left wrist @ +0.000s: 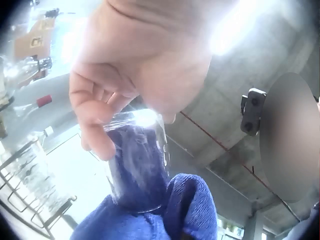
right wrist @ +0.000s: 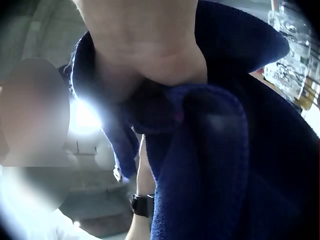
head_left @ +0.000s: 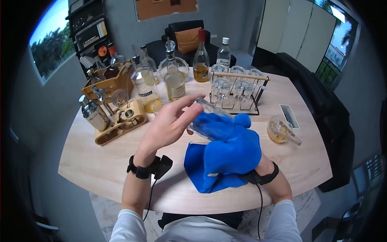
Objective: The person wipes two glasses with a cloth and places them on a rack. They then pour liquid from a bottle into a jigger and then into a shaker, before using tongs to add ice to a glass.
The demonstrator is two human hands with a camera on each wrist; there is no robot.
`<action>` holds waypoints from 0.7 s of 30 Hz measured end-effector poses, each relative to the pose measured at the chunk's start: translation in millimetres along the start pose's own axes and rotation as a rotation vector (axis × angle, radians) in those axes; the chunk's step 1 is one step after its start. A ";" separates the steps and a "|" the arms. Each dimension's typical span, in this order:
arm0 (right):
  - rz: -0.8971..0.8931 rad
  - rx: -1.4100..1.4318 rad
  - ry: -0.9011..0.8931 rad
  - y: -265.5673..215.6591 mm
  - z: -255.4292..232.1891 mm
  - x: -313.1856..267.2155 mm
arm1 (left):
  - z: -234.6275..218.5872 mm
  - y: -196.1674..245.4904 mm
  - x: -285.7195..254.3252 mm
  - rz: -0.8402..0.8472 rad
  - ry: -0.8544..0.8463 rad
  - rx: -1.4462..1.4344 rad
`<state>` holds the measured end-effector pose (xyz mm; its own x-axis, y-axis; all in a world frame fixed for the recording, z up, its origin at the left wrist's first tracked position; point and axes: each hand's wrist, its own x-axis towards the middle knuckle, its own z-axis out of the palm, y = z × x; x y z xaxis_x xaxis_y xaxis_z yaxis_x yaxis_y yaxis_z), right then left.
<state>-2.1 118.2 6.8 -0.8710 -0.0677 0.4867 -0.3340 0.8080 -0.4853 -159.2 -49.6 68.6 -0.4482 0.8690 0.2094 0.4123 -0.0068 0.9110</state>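
A clear drinking glass (head_left: 211,107) is held tilted above the table, with my left hand (head_left: 172,120) gripping its closed end between thumb and fingers. Blue cloth (head_left: 234,155) fills much of its inside, seen through the wall in the left wrist view. The same cloth drapes over my right hand (right wrist: 152,57), hiding its fingers; only the wrist and heel of the hand show. One covered bump of cloth sticks up beside the glass's rim. A loose corner of the cloth hangs toward the table's near side.
A wire rack (head_left: 257,99) of upturned glass mugs stands ahead, right of several liquor bottles (head_left: 175,82). To the left are a wooden bar-tool stand (head_left: 121,125) with a shaker (head_left: 93,113) and a wooden caddy (head_left: 109,88). A glass bowl with tongs (head_left: 278,131) sits at right.
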 end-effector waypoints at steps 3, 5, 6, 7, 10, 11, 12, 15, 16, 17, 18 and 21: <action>-0.062 -0.027 -0.015 4.8 0.9 5.2 | -9.3 -23.6 3.2 0.038 -0.114 -0.049; -0.108 -0.037 -0.039 8.7 -2.2 8.6 | -11.0 -42.1 9.4 0.143 -0.228 -0.288; -0.130 -0.038 -0.053 11.6 -2.8 10.9 | -15.3 -47.0 10.1 0.133 -0.237 -0.288; -0.149 -0.038 -0.066 13.7 -2.6 13.7 | -20.7 -49.1 10.7 0.183 -0.269 -0.155; -0.189 -0.026 -0.095 19.7 -2.7 21.5 | -26.9 -46.8 11.9 0.225 -0.323 0.049; -0.188 -0.007 -0.100 20.5 -2.4 23.2 | -27.1 -45.6 11.0 0.219 -0.332 0.114; -0.177 0.017 -0.099 21.2 -2.1 24.6 | -25.3 -45.5 10.6 0.218 -0.336 0.114; -0.213 0.147 -0.053 30.2 6.5 28.5 | -23.9 -49.2 7.4 0.268 -0.216 0.161; -0.254 0.173 -0.040 29.3 4.6 26.6 | -27.4 -52.0 5.5 0.182 -0.205 0.146; -0.296 0.198 -0.028 26.1 1.6 26.3 | -29.8 -54.0 4.7 0.098 -0.191 0.131; 0.009 0.125 -0.105 4.7 -13.0 24.9 | -30.5 -53.8 5.0 0.095 -0.184 0.128; 0.153 -0.040 -0.115 -11.8 -16.1 23.1 | -31.3 -56.1 6.6 -0.062 -0.199 -0.103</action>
<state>-12.6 116.6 35.5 -0.9466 -0.0065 0.3222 -0.1817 0.8364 -0.5171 -210.2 -59.0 30.0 -0.3004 0.9498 0.0870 0.3016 0.0080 0.9534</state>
